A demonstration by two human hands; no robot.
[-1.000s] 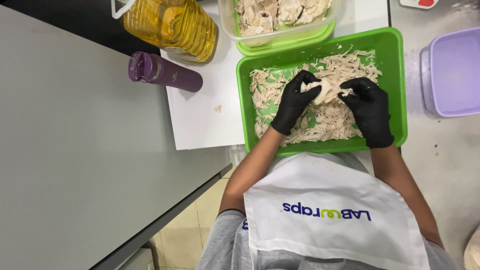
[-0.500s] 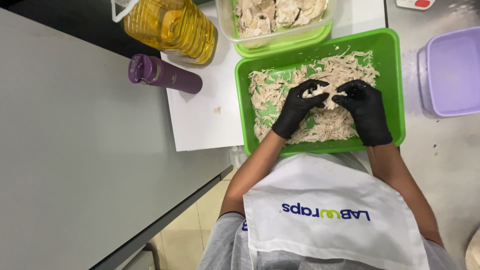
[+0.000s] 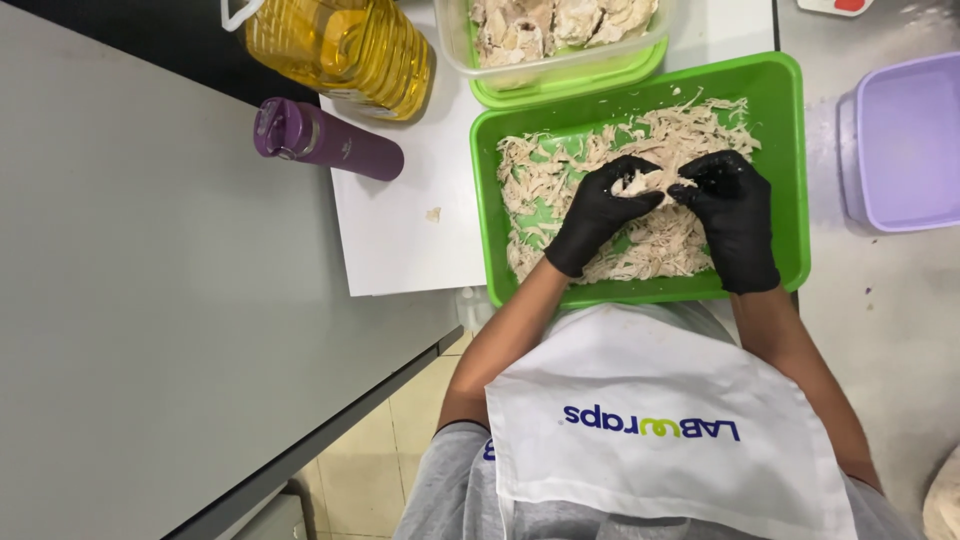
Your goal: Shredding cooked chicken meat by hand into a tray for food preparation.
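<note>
**Shredding cooked chicken over the green tray**

Head view. My left hand [image 3: 598, 212] and right hand [image 3: 733, 215], both in black gloves, meet over the middle of the green tray [image 3: 786, 170]. Each pinches one end of a pale chicken piece [image 3: 650, 182] between thumb and fingertips; neither hand is open. The piece sits just above the shredded chicken [image 3: 620, 150] that covers most of the tray floor, thinner at the left edge.

Beyond the tray stands a clear container [image 3: 560, 45] of unshredded chicken pieces on a green lid. To the left, a purple bottle [image 3: 325, 140] lies on its side on the white board [image 3: 400, 230], with a jug of yellow oil [image 3: 345, 45] behind it. A lilac tub [image 3: 905, 140] sits to the right, apart from the tray.

Judgement on technique: grip close to the split, pull along the grain, and keep the strands thin and even. Keep both hands low over the tray so shreds fall inside its walls. A crumb [image 3: 433, 213] already lies on the board.
</note>
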